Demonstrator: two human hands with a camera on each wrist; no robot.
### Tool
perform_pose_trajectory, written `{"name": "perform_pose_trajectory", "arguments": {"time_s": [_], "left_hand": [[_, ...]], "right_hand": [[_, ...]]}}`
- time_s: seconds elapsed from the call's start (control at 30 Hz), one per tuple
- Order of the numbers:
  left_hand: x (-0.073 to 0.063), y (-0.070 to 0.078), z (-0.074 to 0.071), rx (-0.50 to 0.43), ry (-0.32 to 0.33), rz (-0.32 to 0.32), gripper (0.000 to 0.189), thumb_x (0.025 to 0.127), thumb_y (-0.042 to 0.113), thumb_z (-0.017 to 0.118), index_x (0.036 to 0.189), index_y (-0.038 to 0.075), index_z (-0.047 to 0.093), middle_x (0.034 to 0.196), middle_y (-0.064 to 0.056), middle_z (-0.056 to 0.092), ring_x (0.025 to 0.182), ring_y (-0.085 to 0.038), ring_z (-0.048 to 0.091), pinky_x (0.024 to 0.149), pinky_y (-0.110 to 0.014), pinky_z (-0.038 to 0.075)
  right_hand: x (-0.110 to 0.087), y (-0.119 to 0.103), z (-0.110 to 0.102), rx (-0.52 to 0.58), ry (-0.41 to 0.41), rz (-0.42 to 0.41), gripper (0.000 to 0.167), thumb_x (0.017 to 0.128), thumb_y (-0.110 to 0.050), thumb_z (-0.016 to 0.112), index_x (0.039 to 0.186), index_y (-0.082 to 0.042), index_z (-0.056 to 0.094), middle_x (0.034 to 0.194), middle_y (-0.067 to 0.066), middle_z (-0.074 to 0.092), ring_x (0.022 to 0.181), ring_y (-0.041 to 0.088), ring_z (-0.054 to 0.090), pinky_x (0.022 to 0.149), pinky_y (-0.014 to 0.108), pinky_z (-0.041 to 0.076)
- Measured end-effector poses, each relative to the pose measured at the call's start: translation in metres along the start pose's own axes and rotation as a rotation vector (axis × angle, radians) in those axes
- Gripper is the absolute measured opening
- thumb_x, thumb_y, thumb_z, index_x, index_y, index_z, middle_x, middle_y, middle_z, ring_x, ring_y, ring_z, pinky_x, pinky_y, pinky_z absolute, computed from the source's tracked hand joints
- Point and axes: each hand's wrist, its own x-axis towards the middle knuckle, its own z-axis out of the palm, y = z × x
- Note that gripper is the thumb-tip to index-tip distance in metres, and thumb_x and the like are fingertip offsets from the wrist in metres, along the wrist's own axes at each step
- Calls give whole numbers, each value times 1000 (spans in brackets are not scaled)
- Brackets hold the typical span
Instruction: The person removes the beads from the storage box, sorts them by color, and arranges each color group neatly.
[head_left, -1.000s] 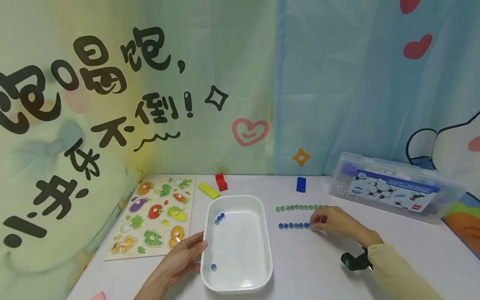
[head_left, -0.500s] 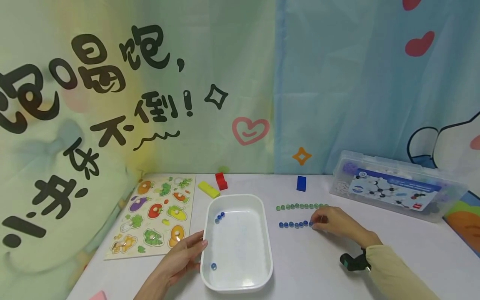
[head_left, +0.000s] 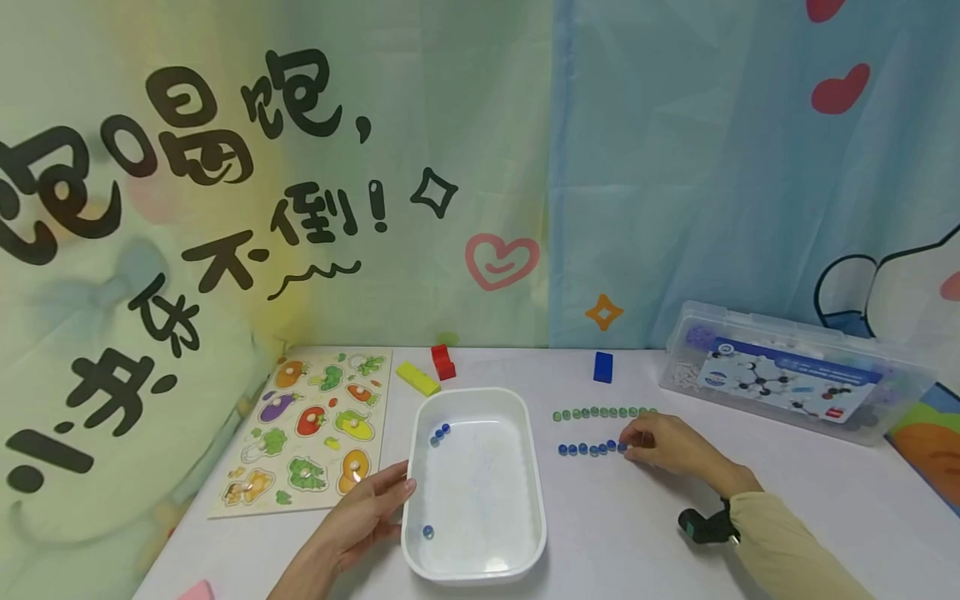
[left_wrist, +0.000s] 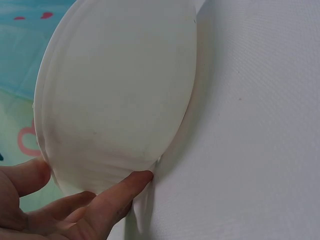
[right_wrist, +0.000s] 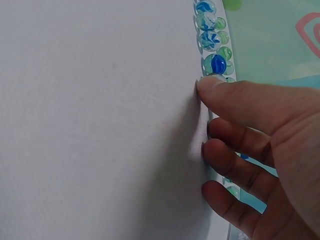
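My left hand [head_left: 369,510] holds the left side of a white rectangular tray [head_left: 534,500], thumb at the rim and fingers against the outer wall. Inside the tray lie several blue marbles, three near its upper left and a single marble [head_left: 428,532] at the lower left. To the right of the tray, a row of blue marbles [head_left: 582,449] lies on the table. My right hand [head_left: 667,443] pinches a blue marble [head_left: 622,447] at the row's right end, mostly hidden by thumb and fingertips. Behind runs a row of green marbles [head_left: 595,412], also seen in the right wrist view.
A vegetable puzzle board [head_left: 303,433] lies left of the tray. Yellow [head_left: 417,378], red [head_left: 443,362] and blue blocks [head_left: 603,367] stand along the back. A clear plastic box [head_left: 795,375] sits at the back right. A pink piece [head_left: 197,591] shows at the front left.
The right fingers have shifted very slightly at the end of the blue row, and the marbles there sit a little differently. The left hand and tray stay put.
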Motion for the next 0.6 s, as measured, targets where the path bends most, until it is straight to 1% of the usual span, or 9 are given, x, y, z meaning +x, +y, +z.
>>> {"name": "perform_pose_trajectory", "arguments": {"time_s": [0.07,0.2,0.4,0.5,0.6], "left_hand": [[0,0,0,0,-4,-2,73,96,34,60,151,0,27,146,-21,45,98,-15,64,77,-30,57],[0,1,0,-1,-2,-11,72,96,34,60,151,1,27,146,-21,45,97,-15,65,77,-29,57],[1,1,0,6,-1,-15,73,95,35,60,151,2,27,147,-22,44,97,-15,65,78,-30,58],[1,1,0,8,0,-14,73,96,35,60,152,2,27,147,-22,44,97,-15,64,77,-30,57],[1,0,0,8,2,-12,72,96,34,59,151,1,27,147,-22,43,97,-15,64,77,-30,57]], "right_hand": [[0,0,0,4,-1,4,20,82,-16,76,100,-10,70,84,-5,60,77,10,48,66,23,45],[1,1,1,-1,-5,-21,25,82,-17,76,105,-11,69,83,-6,57,76,10,47,64,22,43],[1,-2,-3,2,-19,-30,30,82,-19,76,110,-10,68,84,-6,58,74,9,47,62,22,42],[2,-9,-8,-6,2,-58,31,83,-19,75,111,-8,68,85,-5,60,74,8,49,61,22,44],[8,-26,-14,-19,30,-108,31,85,-18,74,113,-7,68,86,-5,62,74,7,52,61,21,45]]}}
